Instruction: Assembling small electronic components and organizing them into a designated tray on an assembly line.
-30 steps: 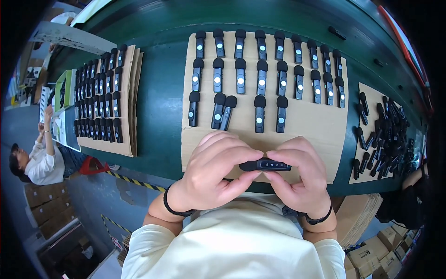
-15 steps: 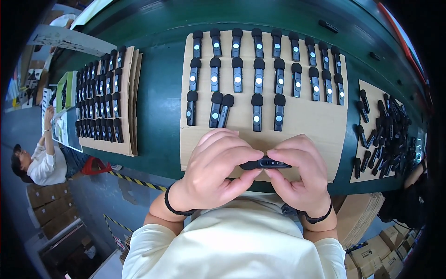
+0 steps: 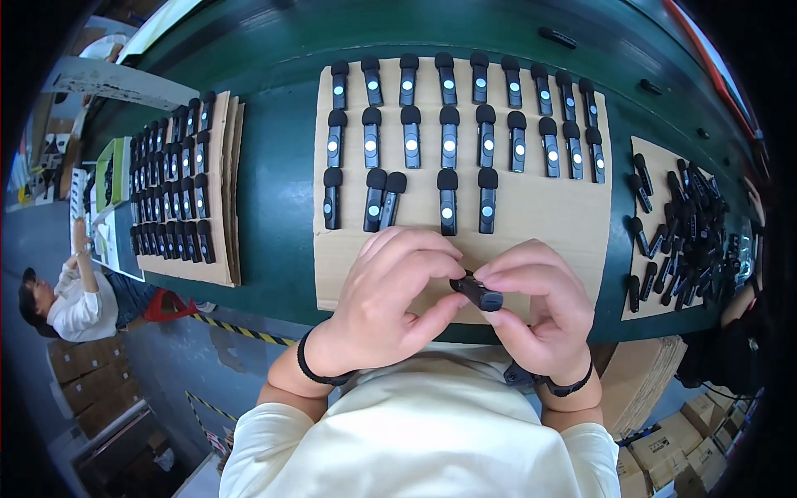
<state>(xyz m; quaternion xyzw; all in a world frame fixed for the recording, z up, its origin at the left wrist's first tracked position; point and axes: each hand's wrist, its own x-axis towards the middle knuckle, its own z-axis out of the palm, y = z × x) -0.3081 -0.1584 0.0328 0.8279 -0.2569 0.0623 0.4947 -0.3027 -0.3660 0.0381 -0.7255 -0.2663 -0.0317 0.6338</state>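
Both hands hold one small black wireless microphone [image 3: 479, 293] over the near edge of a cardboard sheet [image 3: 548, 220]. Thumb and fingers of my left hand [image 3: 397, 290] pinch its far-left end, mostly hidden behind them. My right hand [image 3: 544, 303] grips the body from the right, with one blunt end showing. Beyond my hands stand rows of like microphones with black foam caps and pale round spots, such as a front-row one [image 3: 448, 203]. Two in that row lean close together, one of them a tilted microphone [image 3: 392, 202].
On the left, stacked cardboard [image 3: 237, 191] carries more rows of microphones. At the right, a loose microphone heap [image 3: 685, 224] lies on another sheet. A few pieces, including a black one [image 3: 558, 37], lie on the green table [image 3: 278, 166]. A co-worker [image 3: 75, 303] sits at far left.
The microphone has turned from lying lengthwise across my fingers to pointing one end toward me. My right fingers have shifted around it. The whole view has moved slightly.
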